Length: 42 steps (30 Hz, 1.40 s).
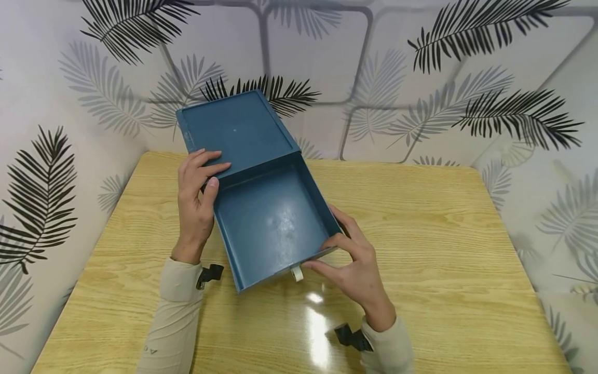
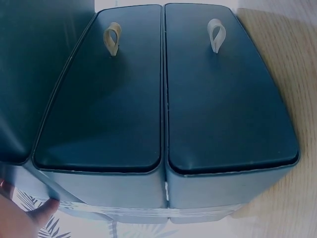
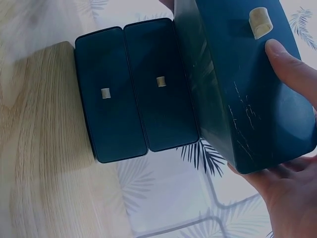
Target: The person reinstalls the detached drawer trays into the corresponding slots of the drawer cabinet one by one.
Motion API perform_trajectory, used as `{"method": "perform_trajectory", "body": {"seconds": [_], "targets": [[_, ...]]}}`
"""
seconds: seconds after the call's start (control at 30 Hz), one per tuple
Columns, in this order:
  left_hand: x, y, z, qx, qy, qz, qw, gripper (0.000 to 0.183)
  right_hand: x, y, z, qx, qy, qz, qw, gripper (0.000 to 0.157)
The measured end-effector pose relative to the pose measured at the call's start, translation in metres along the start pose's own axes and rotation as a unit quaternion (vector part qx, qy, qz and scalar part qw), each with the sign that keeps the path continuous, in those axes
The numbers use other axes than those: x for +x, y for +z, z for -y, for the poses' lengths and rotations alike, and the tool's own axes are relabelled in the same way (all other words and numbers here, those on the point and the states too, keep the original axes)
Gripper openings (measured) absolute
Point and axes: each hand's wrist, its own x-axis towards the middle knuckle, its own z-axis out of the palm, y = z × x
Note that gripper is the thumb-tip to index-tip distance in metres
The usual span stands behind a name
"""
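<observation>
A blue plastic drawer (image 1: 275, 223) sticks far out from the top of a blue drawer cabinet (image 1: 238, 130), its bare inside bottom showing. My left hand (image 1: 193, 197) holds the cabinet's front left corner, fingers over the top and thumb beside the drawer's side. The right hand (image 1: 357, 262) grips the drawer's front right corner. Its thumb lies on the front panel close to a pale pull tab (image 3: 260, 22), and its other fingers reach round the side and rim. Light scratches mark that panel in the right wrist view.
Below the pulled-out drawer, two closed drawers (image 2: 225, 109) with pale loop tabs show in the wrist views. The cabinet stands toward the back edge of a wood-grain table (image 1: 420, 249). Behind it is a leaf-patterned backdrop (image 1: 317, 57).
</observation>
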Motion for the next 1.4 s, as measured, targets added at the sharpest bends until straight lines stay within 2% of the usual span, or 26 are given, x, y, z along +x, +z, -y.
{"method": "perform_trajectory", "body": {"seconds": [0.67, 0.87, 1.17, 1.4], "targets": [[-0.003, -0.001, -0.001, -0.002, -0.011, -0.004, 0.9999, 0.034, 0.005, 0.004, 0.0, -0.001, 0.021, -0.003, 1.0, 0.039], [-0.002, 0.0, -0.001, 0.0, -0.013, -0.003, 0.9999, 0.034, 0.003, 0.006, -0.001, -0.004, 0.022, -0.019, 1.0, 0.055], [-0.002, 0.002, -0.001, 0.0, -0.015, -0.004, 0.9999, 0.033, 0.001, 0.008, 0.003, -0.003, 0.068, -0.023, 0.997, 0.07], [-0.002, 0.002, -0.001, -0.002, -0.015, -0.002, 0.9999, 0.033, 0.004, 0.011, 0.003, 0.018, 0.072, -0.031, 0.997, 0.089]]}}
